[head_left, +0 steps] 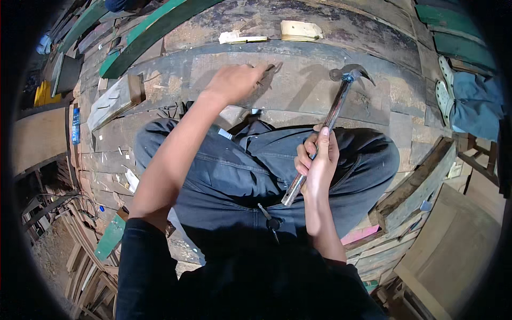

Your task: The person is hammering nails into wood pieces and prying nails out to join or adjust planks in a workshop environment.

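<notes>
My left hand (237, 80) reaches forward over a worn board (320, 96), fingers curled around something small and dark at its fingertips that I cannot make out clearly. My right hand (317, 154) grips a claw hammer (335, 111) by its metal handle, with the head raised at the upper right above the board. My crossed legs in dark trousers (213, 170) are below both hands. Beyond the left hand lie two pale wood scraps (301, 30) (241, 38). A wooden block (109, 106) sits to its left.
Green-painted beams (138, 32) lie at upper left, near a blue-labelled bottle (76, 125). Pale clogs (445, 93) and blue fabric (474, 106) are at right. A timber beam (410, 186) and panels (442, 234) lie at lower right, stacked offcuts (80, 256) at lower left.
</notes>
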Motion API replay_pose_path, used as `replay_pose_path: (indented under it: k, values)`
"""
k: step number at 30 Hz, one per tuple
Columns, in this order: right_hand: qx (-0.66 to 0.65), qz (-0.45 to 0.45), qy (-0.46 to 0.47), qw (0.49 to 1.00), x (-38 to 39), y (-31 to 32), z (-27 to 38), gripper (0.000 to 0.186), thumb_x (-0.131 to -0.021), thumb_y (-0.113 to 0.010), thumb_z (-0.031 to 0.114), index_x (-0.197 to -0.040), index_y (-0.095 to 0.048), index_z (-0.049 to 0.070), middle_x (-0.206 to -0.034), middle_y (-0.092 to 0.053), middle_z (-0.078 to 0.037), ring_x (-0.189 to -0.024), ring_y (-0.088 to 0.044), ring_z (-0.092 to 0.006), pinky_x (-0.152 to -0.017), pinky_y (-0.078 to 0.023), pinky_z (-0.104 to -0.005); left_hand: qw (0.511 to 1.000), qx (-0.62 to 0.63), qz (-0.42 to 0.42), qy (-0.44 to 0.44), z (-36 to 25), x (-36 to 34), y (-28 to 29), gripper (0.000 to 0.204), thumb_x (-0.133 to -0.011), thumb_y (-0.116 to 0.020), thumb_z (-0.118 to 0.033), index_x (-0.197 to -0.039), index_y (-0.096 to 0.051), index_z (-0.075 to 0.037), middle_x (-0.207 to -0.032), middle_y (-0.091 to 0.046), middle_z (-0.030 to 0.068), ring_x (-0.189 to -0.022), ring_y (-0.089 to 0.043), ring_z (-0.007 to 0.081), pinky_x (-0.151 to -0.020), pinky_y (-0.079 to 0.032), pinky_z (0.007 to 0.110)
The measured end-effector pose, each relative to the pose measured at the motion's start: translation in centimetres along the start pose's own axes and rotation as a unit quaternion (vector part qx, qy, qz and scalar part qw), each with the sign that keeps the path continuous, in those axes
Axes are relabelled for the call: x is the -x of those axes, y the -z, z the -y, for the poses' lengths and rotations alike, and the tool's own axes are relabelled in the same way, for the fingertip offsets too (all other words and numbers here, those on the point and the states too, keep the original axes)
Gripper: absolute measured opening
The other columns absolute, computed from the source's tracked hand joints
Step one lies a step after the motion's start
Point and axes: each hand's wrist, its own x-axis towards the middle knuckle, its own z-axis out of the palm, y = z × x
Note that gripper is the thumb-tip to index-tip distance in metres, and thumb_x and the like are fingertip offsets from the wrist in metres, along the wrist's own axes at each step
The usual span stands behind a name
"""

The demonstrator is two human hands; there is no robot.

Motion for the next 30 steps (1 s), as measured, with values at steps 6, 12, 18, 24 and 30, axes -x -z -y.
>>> replay_pose_path:
  k: [6,12,18,24,30]
  values:
    - [-0.002,0.015,-0.021,1.0,-0.3,-0.4,-0.2,0.03,-0.107,-0.048,0.037,-0.11,-0.049,0.007,-0.069,-0.038,0.001,-0.045,-0.033,-0.0056,-0.036,-0.024,-0.0216,0.997,0.022,-0.06,-0.033,3.1,1.9,-0.6,0.054,-0.084,-0.069,-0.012,-0.133,-0.047,-0.015,-0.125,-0.06,0.0151,-0.115,-0.06,0.0369,-0.09,-0.053,0.046]
    - [0.006,0.026,-0.013,1.0,0.1,-0.4,0.4,0.032,-0.107,-0.049,0.036,-0.111,-0.049,0.004,-0.069,-0.038,0.0,-0.045,-0.034,-0.0063,-0.036,-0.024,-0.0217,0.979,-0.025,-0.192,-0.067,4.1,2.1,-2.1,0.046,-0.082,-0.075,-0.02,-0.125,-0.06,-0.014,-0.128,-0.056,0.0078,-0.123,-0.053,0.0295,-0.104,-0.043,0.046]
    - [0.064,-0.023,0.044,0.997,3.9,1.6,5.2,0.033,-0.105,-0.049,0.04,-0.114,-0.059,0.01,-0.065,-0.038,0.006,-0.045,-0.029,-0.0038,-0.038,-0.02,-0.0199,0.964,0.007,-0.235,-0.121,3.9,-1.8,-4.9,0.025,-0.084,-0.073,-0.021,-0.107,-0.067,-0.013,-0.113,-0.064,0.0048,-0.114,-0.057,0.0276,-0.098,-0.046,0.044]
    - [0.099,-0.112,0.208,0.967,16.2,9.0,7.2,0.038,-0.106,-0.05,0.035,-0.129,-0.05,0.005,-0.066,-0.036,0.005,-0.04,-0.023,-0.002,-0.034,-0.014,-0.0195,0.961,0.086,-0.23,-0.126,3.6,-2.6,-4.2,0.02,-0.087,-0.071,-0.028,-0.103,-0.074,-0.016,-0.104,-0.066,0.0044,-0.11,-0.059,0.0276,-0.095,-0.044,0.044]
    - [0.096,-0.065,0.239,0.964,25.0,16.9,5.9,0.034,-0.105,-0.052,0.02,-0.131,-0.047,-0.002,-0.068,-0.04,0.003,-0.04,-0.032,-0.0019,-0.032,-0.021,-0.018,0.937,0.143,-0.269,-0.174,1.9,-0.4,-3.3,0.023,-0.089,-0.071,-0.028,-0.105,-0.073,-0.011,-0.102,-0.067,0.0092,-0.102,-0.062,0.0312,-0.089,-0.049,0.043]
